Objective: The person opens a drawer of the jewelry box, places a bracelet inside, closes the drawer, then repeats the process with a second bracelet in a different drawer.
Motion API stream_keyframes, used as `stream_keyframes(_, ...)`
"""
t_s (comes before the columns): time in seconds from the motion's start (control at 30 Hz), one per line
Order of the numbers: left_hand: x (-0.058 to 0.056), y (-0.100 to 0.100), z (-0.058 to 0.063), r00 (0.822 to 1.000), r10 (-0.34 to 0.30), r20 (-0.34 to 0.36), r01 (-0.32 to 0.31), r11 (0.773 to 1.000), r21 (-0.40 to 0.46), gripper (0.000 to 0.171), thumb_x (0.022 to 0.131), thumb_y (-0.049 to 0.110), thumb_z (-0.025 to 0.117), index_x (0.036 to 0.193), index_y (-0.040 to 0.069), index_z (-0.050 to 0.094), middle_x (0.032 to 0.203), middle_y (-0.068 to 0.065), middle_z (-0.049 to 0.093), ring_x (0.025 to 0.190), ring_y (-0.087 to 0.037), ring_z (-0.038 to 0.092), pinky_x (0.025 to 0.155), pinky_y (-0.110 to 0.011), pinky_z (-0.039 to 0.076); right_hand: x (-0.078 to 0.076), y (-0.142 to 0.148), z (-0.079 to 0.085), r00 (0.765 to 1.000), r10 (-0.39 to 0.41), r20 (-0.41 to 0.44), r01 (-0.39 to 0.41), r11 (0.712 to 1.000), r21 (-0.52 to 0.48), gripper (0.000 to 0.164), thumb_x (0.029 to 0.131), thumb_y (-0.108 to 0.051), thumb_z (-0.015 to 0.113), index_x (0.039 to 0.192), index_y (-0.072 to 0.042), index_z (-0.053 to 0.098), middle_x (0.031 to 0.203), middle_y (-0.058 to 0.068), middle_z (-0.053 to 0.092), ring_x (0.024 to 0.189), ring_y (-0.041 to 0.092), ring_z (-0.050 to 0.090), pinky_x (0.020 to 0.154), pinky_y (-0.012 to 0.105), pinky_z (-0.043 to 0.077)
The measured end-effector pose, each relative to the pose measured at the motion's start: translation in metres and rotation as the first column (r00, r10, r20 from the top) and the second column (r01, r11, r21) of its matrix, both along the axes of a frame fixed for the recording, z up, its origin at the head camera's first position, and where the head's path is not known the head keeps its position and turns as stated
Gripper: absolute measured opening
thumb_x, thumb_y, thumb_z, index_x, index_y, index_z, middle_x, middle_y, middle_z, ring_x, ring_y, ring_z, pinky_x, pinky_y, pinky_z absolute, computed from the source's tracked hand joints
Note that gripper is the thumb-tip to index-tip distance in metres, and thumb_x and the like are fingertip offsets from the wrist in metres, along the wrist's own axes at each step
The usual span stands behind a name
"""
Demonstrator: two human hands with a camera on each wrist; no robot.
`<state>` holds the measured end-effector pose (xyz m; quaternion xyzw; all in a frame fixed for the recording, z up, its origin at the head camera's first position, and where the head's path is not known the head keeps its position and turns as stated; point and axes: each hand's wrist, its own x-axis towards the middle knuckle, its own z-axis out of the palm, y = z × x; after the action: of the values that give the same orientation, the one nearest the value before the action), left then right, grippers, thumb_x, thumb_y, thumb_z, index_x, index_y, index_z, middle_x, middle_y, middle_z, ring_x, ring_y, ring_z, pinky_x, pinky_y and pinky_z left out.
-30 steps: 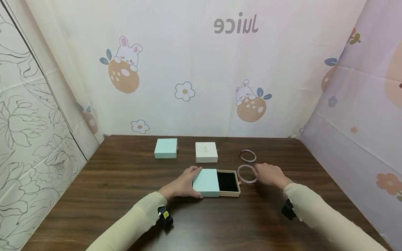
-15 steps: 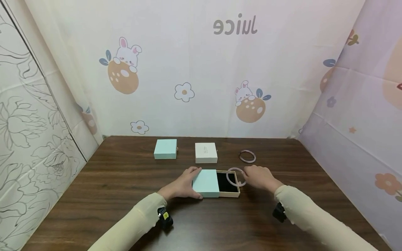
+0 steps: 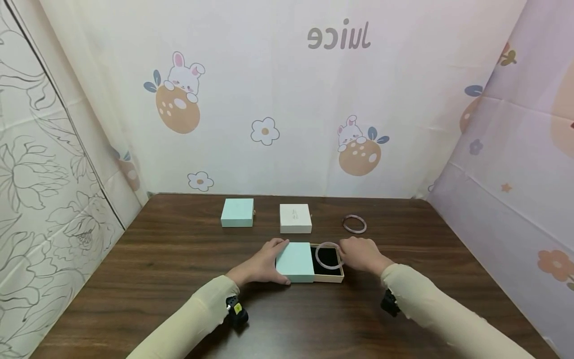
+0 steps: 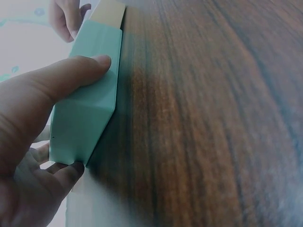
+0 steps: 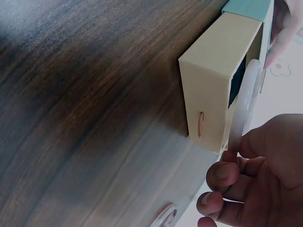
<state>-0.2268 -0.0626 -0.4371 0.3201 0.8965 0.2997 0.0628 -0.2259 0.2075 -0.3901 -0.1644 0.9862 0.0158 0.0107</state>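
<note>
A mint-green drawer box (image 3: 294, 262) lies on the table with its cream drawer (image 5: 210, 71) slid partway out to the right, showing a black lining. My left hand (image 3: 263, 263) grips the closed end of the box, its thumb along the near side and fingers around the far side. Between thumb and fingers, my right hand (image 3: 360, 255) pinches a pale lilac bangle (image 5: 245, 104). The bangle is held over the opening of the drawer, slightly tilted. Whether it touches the lining cannot be told.
Farther back stand another mint-green box (image 3: 237, 213) and a white box (image 3: 295, 219), both shut. A second bangle (image 3: 355, 224) lies on the brown table (image 3: 179, 249) at the back right. Printed curtains (image 3: 287, 164) hang behind and along the sides.
My right hand has carried the pinched bangle leftward from beside the drawer to above its black lining. The left hand and the box have stayed in place.
</note>
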Motion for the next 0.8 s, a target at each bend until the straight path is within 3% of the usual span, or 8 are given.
stream_keyframes(0.8, -0.002, -0.002, -0.001, 1.000, 0.004, 0.013, -0.004, 1.000, 0.005, 0.101, 0.061, 0.040, 0.077, 0.139, 0.005, 0.023, 0.133, -0.005, 0.029, 0.115, -0.017, 0.031, 0.091, -0.032, 0.034, 0.001, -0.013, -0.003, 1.000, 0.024, -0.002, -0.024, 1.000, 0.011, 0.028, 0.089, -0.022, 0.043, 0.063, -0.015, 0.049, 0.056, -0.003, 0.044, 0.047, 0.013, 0.042, 0.042, 0.033, 0.033)
